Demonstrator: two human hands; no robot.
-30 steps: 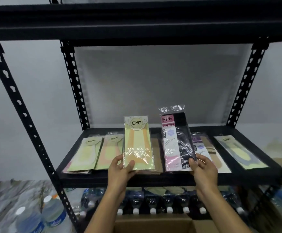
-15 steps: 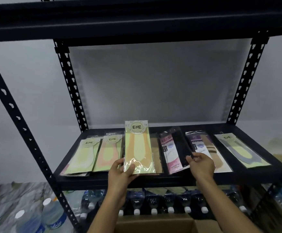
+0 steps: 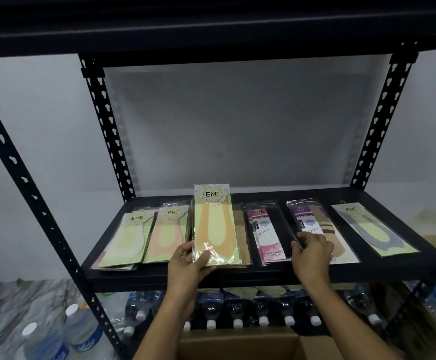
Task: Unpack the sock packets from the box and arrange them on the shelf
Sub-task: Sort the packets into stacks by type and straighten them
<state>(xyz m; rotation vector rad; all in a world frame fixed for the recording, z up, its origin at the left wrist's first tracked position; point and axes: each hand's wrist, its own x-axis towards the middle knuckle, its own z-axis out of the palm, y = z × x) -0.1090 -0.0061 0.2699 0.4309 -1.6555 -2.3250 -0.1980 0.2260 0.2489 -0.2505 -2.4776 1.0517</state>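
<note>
My left hand (image 3: 189, 265) grips the bottom of an orange-and-green sock packet (image 3: 214, 224), holding it tilted up over a brown packet at the middle of the black shelf (image 3: 237, 275). My right hand (image 3: 311, 252) rests with fingers spread on the right edge of a pink-and-black sock packet (image 3: 267, 233), which lies flat on the shelf. Flat packets fill the row: two green ones (image 3: 127, 239) at the left, a purple-labelled one (image 3: 315, 219) and a grey-blue one (image 3: 372, 231) at the right. The cardboard box (image 3: 240, 345) is open below my arms.
Black perforated uprights (image 3: 107, 126) frame the shelf, with another shelf board close overhead. Capped water bottles (image 3: 237, 317) stand in a row on the level below. More bottles (image 3: 48, 339) sit at lower left. A grey wall is behind.
My right hand has lowered the pink-and-black packet from upright to flat on the shelf and loosened its hold. My left hand keeps the orange packet raised.
</note>
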